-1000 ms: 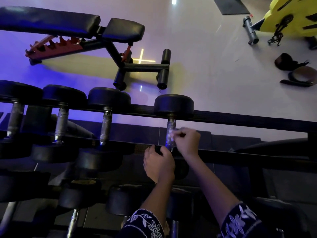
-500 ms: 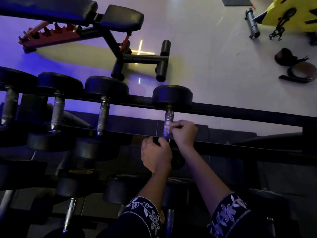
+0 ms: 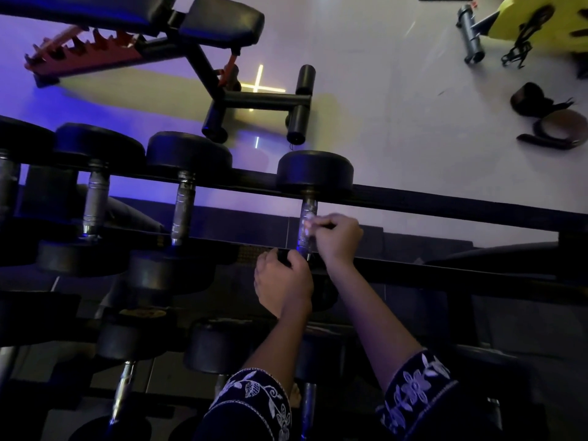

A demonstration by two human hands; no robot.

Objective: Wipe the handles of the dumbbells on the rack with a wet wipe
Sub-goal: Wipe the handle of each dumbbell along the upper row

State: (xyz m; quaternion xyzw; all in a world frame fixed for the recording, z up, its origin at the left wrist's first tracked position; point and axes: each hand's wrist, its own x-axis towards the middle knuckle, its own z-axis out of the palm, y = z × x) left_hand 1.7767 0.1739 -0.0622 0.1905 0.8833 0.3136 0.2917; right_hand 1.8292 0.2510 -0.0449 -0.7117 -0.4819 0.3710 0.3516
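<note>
1. Handle [image 3: 308, 213]: knurled metal, part of the rightmost dumbbell [image 3: 315, 170] on the top tier of the rack [image 3: 445, 203]. The dumbbell lies across both rails, with its far head at 12 o'clock of the handle and its near head at 6.
2. Wet wipe [image 3: 309, 223]: a pale, blurred patch on the middle of the handle, too smeared to show its folds.
3. Right hand [image 3: 339, 240]: at 3 o'clock of the handle, with fingers and thumb pinching the wipe against the metal. It sits at the same place on the handle as half a second ago.
4. Left hand [image 3: 283, 284]: at 7 o'clock, with fingers curled over the dumbbell's near head. The grip is unchanged.
5. Sleeves [image 3: 254, 405]: dark with white floral embroidery, at 6 o'clock.
6. Neighbouring dumbbells [image 3: 187, 154]: three on the same tier at 9 o'clock, handles bare.
7. Lower-tier dumbbells [image 3: 219, 345]: at 7 o'clock, under the arms.
8. Bench [image 3: 206, 23]: black padded, at 11 o'clock on the pale floor [image 3: 397, 90].
9. Yellow machine [image 3: 541, 20]: between 1 and 2 o'clock.
10. Belt [image 3: 560, 128]: coiled on the floor, at 2 o'clock.
11. Difference noted: the whole scene sits higher in the view than a second ago, though hands and dumbbell keep their relation.
</note>
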